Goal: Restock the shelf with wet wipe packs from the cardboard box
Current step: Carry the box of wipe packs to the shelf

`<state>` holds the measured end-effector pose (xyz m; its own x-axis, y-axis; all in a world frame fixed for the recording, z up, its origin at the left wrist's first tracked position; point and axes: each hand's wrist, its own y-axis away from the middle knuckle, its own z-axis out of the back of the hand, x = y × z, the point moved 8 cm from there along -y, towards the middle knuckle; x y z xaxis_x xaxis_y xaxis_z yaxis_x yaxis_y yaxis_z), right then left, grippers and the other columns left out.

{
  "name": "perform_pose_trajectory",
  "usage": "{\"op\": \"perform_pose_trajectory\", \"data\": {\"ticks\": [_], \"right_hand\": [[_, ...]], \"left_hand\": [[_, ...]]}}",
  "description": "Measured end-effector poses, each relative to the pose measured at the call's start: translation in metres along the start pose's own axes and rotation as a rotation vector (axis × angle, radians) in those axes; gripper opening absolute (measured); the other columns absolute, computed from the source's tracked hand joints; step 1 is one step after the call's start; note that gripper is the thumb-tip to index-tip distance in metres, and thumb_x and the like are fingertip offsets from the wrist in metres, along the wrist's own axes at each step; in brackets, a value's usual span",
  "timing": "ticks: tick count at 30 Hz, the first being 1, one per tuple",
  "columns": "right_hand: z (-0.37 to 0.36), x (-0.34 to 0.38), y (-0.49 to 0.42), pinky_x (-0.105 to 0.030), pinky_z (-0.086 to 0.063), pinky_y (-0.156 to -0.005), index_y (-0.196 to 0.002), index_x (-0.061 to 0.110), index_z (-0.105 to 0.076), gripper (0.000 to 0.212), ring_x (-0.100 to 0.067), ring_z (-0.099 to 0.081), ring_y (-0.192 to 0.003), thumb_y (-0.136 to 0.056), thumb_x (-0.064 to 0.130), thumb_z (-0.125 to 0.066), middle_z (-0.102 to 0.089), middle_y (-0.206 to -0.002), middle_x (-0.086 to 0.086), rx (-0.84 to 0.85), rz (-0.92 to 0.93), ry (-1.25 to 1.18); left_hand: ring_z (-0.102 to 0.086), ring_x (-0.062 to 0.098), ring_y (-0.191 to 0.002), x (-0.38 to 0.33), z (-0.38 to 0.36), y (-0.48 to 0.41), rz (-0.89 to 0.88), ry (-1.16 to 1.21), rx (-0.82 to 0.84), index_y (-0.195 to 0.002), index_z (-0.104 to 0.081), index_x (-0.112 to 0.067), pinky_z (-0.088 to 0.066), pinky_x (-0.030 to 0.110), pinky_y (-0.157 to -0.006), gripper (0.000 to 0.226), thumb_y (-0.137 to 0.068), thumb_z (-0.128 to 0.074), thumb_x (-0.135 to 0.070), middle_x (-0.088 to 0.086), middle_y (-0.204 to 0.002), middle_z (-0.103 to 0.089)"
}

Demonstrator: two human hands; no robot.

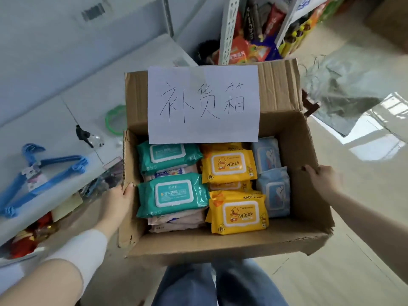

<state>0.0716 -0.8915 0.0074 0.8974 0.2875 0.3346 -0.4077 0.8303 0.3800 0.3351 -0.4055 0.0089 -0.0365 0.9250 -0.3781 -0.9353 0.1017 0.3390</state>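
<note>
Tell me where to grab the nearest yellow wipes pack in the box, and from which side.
Probably by its near long edge, coming from above on your side. The yellow pack lies flat, lid up, atop its stack, with bare box floor in front of that edge; a teal pack crowds its left and a blue pack its right.

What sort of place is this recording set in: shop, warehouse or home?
Most likely a small shop or its stockroom. Metal shelving is crammed with snack packets, a cardboard box is full of wet wipe packs, and blue hangers lie out on the left.
</note>
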Motion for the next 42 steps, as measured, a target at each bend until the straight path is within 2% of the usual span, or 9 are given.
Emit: {"op": "perform_pose_trajectory", "data": {"ticks": [4, 10, 12, 18, 25, 31, 34, 37, 42], "right_hand": [[0.016, -0.041, -0.005, -0.031, -0.034, -0.065, -0.081, -0.007, -0.065, 0.041, -0.035, -0.054, -0.073, -0.095, 0.029, -0.049, -0.060, -0.078, -0.025, -0.008, -0.182, -0.040], [0.028, -0.092, -0.011, -0.031, -0.033, -0.062, -0.096, -0.012, -0.063, 0.044, -0.030, -0.050, -0.071, -0.096, 0.029, -0.047, -0.064, -0.092, -0.029, -0.100, -0.438, -0.093], [0.025, -0.103, -0.013, -0.031, -0.034, -0.065, -0.101, -0.012, -0.063, 0.043, -0.036, -0.056, -0.081, -0.097, 0.027, -0.046, -0.063, -0.097, -0.030, -0.096, -0.507, -0.100], [0.016, -0.125, -0.035, -0.040, -0.044, -0.078, -0.102, -0.007, -0.064, 0.043, -0.042, -0.058, -0.095, -0.096, 0.031, -0.045, -0.063, -0.101, -0.031, -0.113, -0.662, -0.221], [0.014, -0.149, -0.069, -0.030, -0.032, -0.065, -0.079, 0.001, -0.060, 0.035, -0.042, -0.059, -0.089, -0.095, 0.030, -0.049, -0.064, -0.092, -0.031, -0.183, -0.814, -0.307], [0.001, -0.141, -0.108, -0.038, -0.044, -0.074, -0.094, -0.006, -0.066, 0.037, -0.044, -0.059, -0.095, -0.094, 0.027, -0.050, -0.064, -0.097, -0.031, -0.270, -0.910, -0.300], [-0.016, -0.141, -0.137, -0.039, -0.045, -0.074, -0.096, -0.005, -0.066, 0.036, -0.044, -0.059, -0.095, -0.094, 0.027, -0.050, -0.065, -0.097, -0.032, -0.269, -0.914, -0.287], [-0.039, -0.147, -0.168, -0.039, -0.043, -0.072, -0.091, -0.009, -0.065, 0.036, -0.046, -0.059, -0.092, -0.094, 0.024, -0.051, -0.064, -0.093, -0.035, -0.283, -0.921, -0.279], [-0.069, -0.162, -0.215, -0.031, -0.031, -0.065, -0.093, -0.008, -0.065, 0.035, -0.044, -0.058, -0.089, -0.095, 0.024, -0.050, -0.064, -0.092, -0.033, -0.314, -0.919, -0.320]], "left_hand": [[-0.056, 0.033, -0.065, -0.070, -0.018, -0.051, -0.158, -0.060, 0.079, -0.064, -0.052, 0.003, -0.042, 0.038, -0.062, 0.042, -0.095, -0.049, -0.025, 0.020, -0.063, -0.055], [-0.046, 0.028, -0.065, -0.197, -0.055, -0.128, -0.386, -0.151, 0.179, -0.072, -0.055, 0.006, -0.030, 0.033, -0.061, 0.038, -0.096, -0.049, -0.023, 0.024, -0.067, -0.055], [-0.048, 0.031, -0.066, -0.239, -0.065, -0.147, -0.465, -0.191, 0.200, -0.072, -0.057, 0.007, -0.029, 0.033, -0.062, 0.038, -0.095, -0.050, -0.022, 0.027, -0.070, -0.058], [-0.045, 0.030, -0.069, -0.334, -0.104, -0.185, -0.608, -0.280, 0.229, -0.073, -0.055, 0.009, -0.031, 0.035, -0.065, 0.038, -0.095, -0.050, -0.022, 0.028, -0.074, -0.058], [-0.058, 0.041, -0.079, -0.410, -0.167, -0.219, -0.677, -0.300, 0.330, -0.084, -0.062, 0.005, -0.036, 0.035, -0.065, 0.032, -0.096, -0.049, -0.023, 0.029, -0.081, -0.064], [-0.058, 0.044, -0.082, -0.465, -0.209, -0.266, -0.717, -0.324, 0.349, -0.084, -0.062, 0.010, -0.034, 0.037, -0.066, 0.034, -0.095, -0.051, -0.020, 0.034, -0.084, -0.064], [-0.052, 0.032, -0.070, -0.491, -0.238, -0.292, -0.766, -0.326, 0.369, -0.083, -0.063, 0.008, -0.033, 0.035, -0.064, 0.032, -0.095, -0.050, -0.018, 0.031, -0.079, -0.063], [-0.043, 0.025, -0.066, -0.501, -0.268, -0.316, -0.781, -0.334, 0.362, -0.079, -0.061, 0.007, -0.029, 0.033, -0.061, 0.031, -0.095, -0.050, -0.017, 0.024, -0.071, -0.058], [-0.049, 0.031, -0.069, -0.509, -0.319, -0.355, -0.759, -0.356, 0.317, -0.073, -0.059, 0.007, -0.033, 0.035, -0.064, 0.038, -0.095, -0.051, -0.022, 0.027, -0.072, -0.060]]}}
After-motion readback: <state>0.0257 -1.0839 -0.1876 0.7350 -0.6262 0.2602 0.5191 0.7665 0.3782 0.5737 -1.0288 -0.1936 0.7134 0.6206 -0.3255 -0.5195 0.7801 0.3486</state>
